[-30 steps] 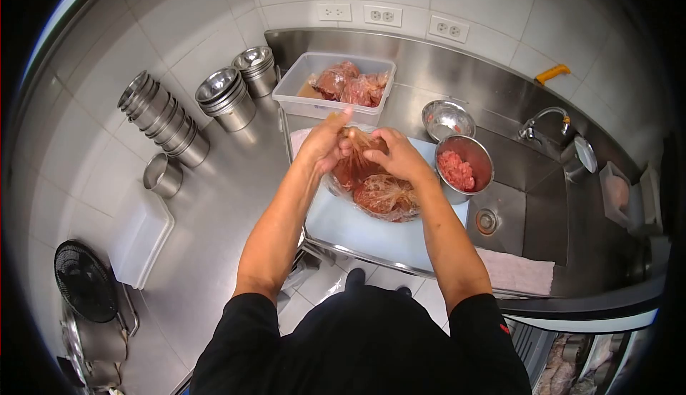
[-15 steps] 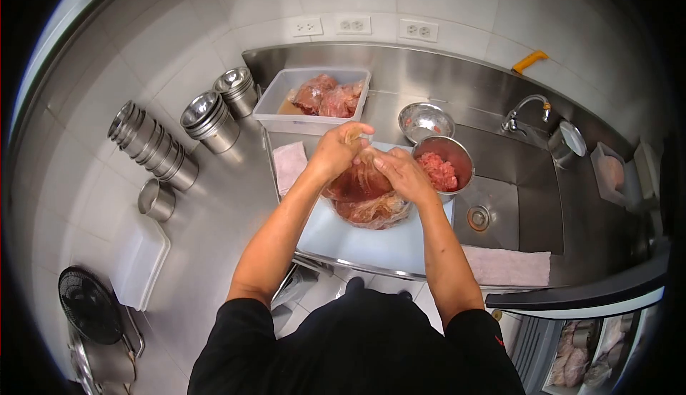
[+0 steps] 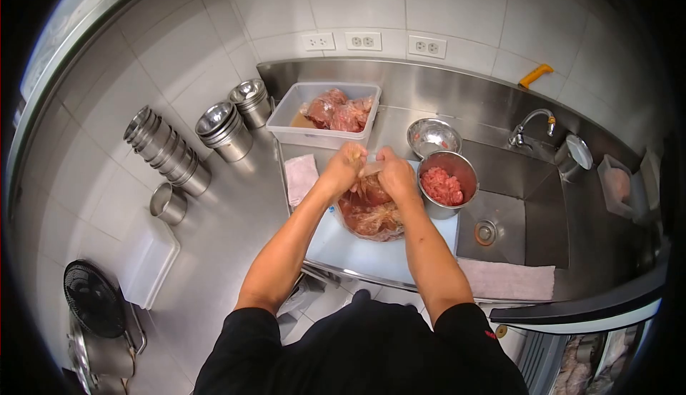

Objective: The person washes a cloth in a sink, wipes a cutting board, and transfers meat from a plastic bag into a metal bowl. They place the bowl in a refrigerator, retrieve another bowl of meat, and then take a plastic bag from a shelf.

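Note:
A clear plastic bag of raw meat (image 3: 371, 215) rests on the white cutting board (image 3: 343, 252). My left hand (image 3: 345, 166) is closed on the gathered top of the bag, at its left side. Closed too, my right hand (image 3: 395, 175) grips the bag's top from the right. Just right of that hand stands a steel pot (image 3: 468, 173) with pink ground meat (image 3: 441, 186) inside. A steel bowl (image 3: 433, 135) sits behind the pot.
A plastic tub (image 3: 314, 136) of bagged meat stands behind the board. Stacked steel pots (image 3: 168, 152) line the left counter. The sink (image 3: 500, 216) with its faucet (image 3: 532, 123) is at right. Pink towels (image 3: 301, 179) lie beside the board and along the sink's front edge.
My right hand has turned and shifted, its fingers now folded at the bag's top. Both hands remain close together on the bag. The whole view has dropped slightly in the frame.

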A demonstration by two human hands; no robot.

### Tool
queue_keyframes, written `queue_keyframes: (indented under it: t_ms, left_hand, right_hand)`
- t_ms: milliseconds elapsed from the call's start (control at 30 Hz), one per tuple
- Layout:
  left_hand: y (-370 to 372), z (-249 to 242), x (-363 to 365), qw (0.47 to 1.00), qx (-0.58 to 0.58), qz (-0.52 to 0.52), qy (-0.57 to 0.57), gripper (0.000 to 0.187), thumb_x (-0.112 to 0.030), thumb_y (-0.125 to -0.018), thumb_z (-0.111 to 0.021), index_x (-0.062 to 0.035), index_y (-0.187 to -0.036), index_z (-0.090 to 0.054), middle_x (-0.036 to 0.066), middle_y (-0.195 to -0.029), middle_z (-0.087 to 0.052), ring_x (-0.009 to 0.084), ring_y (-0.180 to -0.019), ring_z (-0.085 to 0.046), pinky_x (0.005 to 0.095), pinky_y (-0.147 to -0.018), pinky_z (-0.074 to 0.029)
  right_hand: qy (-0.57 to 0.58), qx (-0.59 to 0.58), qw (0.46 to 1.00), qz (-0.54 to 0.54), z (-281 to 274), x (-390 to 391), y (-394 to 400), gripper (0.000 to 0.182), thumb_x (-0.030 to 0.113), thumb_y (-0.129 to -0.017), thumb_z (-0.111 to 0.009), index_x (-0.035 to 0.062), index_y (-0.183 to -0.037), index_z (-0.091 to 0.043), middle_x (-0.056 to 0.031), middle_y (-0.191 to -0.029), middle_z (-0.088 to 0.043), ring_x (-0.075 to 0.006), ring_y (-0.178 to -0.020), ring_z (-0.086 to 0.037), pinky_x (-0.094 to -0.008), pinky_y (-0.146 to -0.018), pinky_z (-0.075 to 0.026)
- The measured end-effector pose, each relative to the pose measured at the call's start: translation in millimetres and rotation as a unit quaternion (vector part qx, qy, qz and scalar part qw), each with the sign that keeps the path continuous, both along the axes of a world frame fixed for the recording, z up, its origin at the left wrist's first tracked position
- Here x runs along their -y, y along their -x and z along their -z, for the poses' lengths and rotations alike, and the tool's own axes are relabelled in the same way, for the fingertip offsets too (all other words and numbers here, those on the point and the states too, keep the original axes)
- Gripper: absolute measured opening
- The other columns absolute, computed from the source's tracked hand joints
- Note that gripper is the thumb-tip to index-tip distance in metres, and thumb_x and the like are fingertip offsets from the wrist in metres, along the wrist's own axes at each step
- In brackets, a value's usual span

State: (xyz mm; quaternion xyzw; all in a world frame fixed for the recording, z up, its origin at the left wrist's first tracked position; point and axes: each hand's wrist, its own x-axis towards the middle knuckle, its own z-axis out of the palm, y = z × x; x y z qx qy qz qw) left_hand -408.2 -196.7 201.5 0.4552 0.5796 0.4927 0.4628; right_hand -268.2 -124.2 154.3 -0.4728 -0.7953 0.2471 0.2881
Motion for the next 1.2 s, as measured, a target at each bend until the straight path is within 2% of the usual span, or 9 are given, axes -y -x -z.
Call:
queue_keyframes:
  t_ms: [100,200,300,667,800,900,1000,1100,1200]
  left_hand:
    - [5,-7,12,0.988,-0.154,0.008,-0.004,0.030,-0.021,-0.089,-0.063,-0.0077,-0.111,-0.047,0.008,-0.077,-0.061,0.0202,-0.057,-0.058,0.0322,-0.051,-0.047]
    - [6,-2,11,0.877,-0.476,-0.044,-0.052,0.041,-0.028,-0.081,-0.066,-0.0069,-0.112,-0.049,0.018,-0.081,-0.066,0.0372,-0.071,-0.065,0.0450,-0.063,-0.052]
    - [3,-8,6,0.864,-0.492,-0.101,0.005,0.042,-0.028,-0.078,-0.064,-0.0073,-0.112,-0.051,0.027,-0.084,-0.066,0.0463,-0.084,-0.063,0.0522,-0.075,-0.049]
    - [99,17,-7,0.871,-0.486,-0.044,-0.045,0.026,-0.016,-0.078,-0.060,-0.0065,-0.102,-0.066,0.024,-0.092,-0.065,0.0379,-0.091,-0.062,0.0454,-0.082,-0.048]
    - [101,-8,-5,0.774,-0.622,-0.047,-0.111,0.025,-0.019,-0.085,-0.055,-0.0028,-0.102,-0.063,0.026,-0.091,-0.064,0.0385,-0.090,-0.063,0.0458,-0.077,-0.051]
    - [83,-51,-14,0.780,-0.611,-0.097,-0.096,0.029,-0.024,-0.090,-0.051,-0.0011,-0.105,-0.059,0.029,-0.094,-0.063,0.0390,-0.093,-0.062,0.0471,-0.072,-0.052]
    - [63,-88,-34,0.848,-0.517,-0.081,-0.083,0.030,-0.028,-0.096,-0.045,-0.0021,-0.106,-0.056,0.026,-0.105,-0.063,0.0382,-0.096,-0.063,0.0479,-0.069,-0.054]
    - [33,-123,-60,0.953,-0.300,-0.020,-0.043,0.030,-0.030,-0.099,-0.041,-0.0042,-0.108,-0.055,0.021,-0.116,-0.060,0.0347,-0.102,-0.062,0.0469,-0.075,-0.055]
    - [-27,-144,-57,0.999,-0.024,-0.017,-0.013,0.030,-0.032,-0.100,-0.041,-0.0071,-0.110,-0.055,0.013,-0.113,-0.059,0.0305,-0.106,-0.059,0.0468,-0.086,-0.052]
  right_hand:
    - [0.007,-0.055,0.996,-0.076,-4,-6,-2,0.031,0.008,-0.082,-0.053,0.0093,-0.113,-0.057,-0.0233,-0.100,-0.066,-0.0406,-0.100,-0.061,-0.0482,-0.084,-0.046]
    - [0.051,-0.028,0.995,-0.086,-22,3,5,0.033,0.007,-0.081,-0.054,0.0097,-0.114,-0.058,-0.0238,-0.105,-0.065,-0.0400,-0.103,-0.060,-0.0475,-0.086,-0.046]
    - [0.052,0.004,0.997,-0.055,-30,13,13,0.035,0.008,-0.083,-0.052,0.0096,-0.117,-0.058,-0.0232,-0.108,-0.065,-0.0390,-0.105,-0.060,-0.0461,-0.090,-0.046]
    - [0.100,0.059,0.992,-0.042,9,-3,-21,0.036,0.009,-0.083,-0.047,0.0078,-0.115,-0.064,-0.0232,-0.112,-0.064,-0.0379,-0.108,-0.060,-0.0440,-0.095,-0.046]
    - [0.106,0.085,0.989,-0.058,-10,-1,-24,0.037,0.010,-0.083,-0.047,0.0081,-0.115,-0.066,-0.0243,-0.110,-0.064,-0.0390,-0.106,-0.061,-0.0439,-0.095,-0.046]
    - [0.116,0.044,0.992,-0.034,-47,-4,-40,0.037,0.009,-0.083,-0.047,0.0079,-0.114,-0.067,-0.0252,-0.106,-0.065,-0.0403,-0.102,-0.061,-0.0439,-0.093,-0.047]
    - [0.035,0.017,0.999,-0.016,-104,3,-66,0.034,0.011,-0.082,-0.048,0.0066,-0.109,-0.069,-0.0255,-0.102,-0.066,-0.0410,-0.099,-0.062,-0.0441,-0.091,-0.047]
    - [0.043,-0.025,0.999,0.021,-130,-3,-97,0.030,0.010,-0.081,-0.051,0.0049,-0.103,-0.071,-0.0226,-0.090,-0.069,-0.0366,-0.089,-0.067,-0.0426,-0.083,-0.051]
    - [0.120,-0.084,0.988,0.052,-140,-13,-123,0.024,0.007,-0.077,-0.055,0.0028,-0.095,-0.071,-0.0172,-0.077,-0.068,-0.0287,-0.076,-0.068,-0.0408,-0.074,-0.053]
